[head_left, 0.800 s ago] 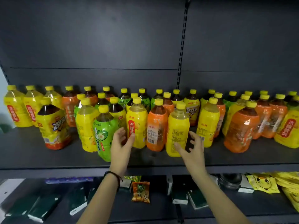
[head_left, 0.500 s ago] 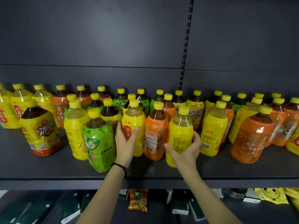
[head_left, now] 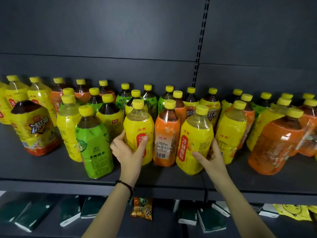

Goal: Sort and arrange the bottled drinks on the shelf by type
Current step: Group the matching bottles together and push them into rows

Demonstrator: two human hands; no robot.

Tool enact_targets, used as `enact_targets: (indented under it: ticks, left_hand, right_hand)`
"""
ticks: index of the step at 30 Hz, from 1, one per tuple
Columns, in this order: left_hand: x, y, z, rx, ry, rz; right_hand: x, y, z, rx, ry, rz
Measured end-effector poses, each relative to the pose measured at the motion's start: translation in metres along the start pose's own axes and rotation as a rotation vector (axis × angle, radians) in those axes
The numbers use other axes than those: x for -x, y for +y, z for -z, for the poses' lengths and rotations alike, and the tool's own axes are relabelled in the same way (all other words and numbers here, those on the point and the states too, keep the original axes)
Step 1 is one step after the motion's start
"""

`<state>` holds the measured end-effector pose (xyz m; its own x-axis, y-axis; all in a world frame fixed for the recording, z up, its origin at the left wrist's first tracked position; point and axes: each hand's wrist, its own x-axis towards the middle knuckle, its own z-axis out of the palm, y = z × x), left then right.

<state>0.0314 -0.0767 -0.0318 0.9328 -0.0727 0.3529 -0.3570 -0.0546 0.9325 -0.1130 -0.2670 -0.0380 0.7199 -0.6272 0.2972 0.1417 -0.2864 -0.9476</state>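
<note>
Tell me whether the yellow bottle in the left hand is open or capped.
Capped: a yellow cap sits on the neck of the yellow bottle, which the left hand grips low on its label.

Back-row bottles [head_left: 122, 99] mostly behind front ones; leftmost yellow bottle [head_left: 2, 103] partly off the left edge.

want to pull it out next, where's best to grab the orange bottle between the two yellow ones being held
Probably the narrow neck just under the cap of the orange bottle, coming from the front and above. It stands upright, and its flanks sit close against the left yellow bottle in the left hand and the right yellow bottle in the right hand.
</note>
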Motion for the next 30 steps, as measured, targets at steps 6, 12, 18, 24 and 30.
enact_targets:
  ticks: [6, 12, 18, 24, 30]
  left_hand:
    - [-0.002, -0.017, 0.004, 0.205, -0.129, -0.006]
    - [0.001, -0.011, 0.012, 0.124, -0.156, -0.033]
    - [0.022, -0.005, 0.027, 0.083, -0.176, -0.033]
    - [0.039, 0.003, 0.043, 0.225, -0.239, -0.004]
    - [0.047, 0.005, 0.101, 0.392, -0.242, 0.149]
  right_hand:
    - [0.003, -0.008, -0.020, -0.056, 0.017, 0.007]
    - [0.003, 0.001, -0.030, -0.036, 0.215, 0.042]
    - [0.028, -0.008, -0.028, -0.112, 0.170, 0.011]
    - [0.056, -0.026, -0.051, -0.180, 0.117, -0.004]
    - [0.091, -0.049, -0.102, -0.272, 0.077, -0.042]
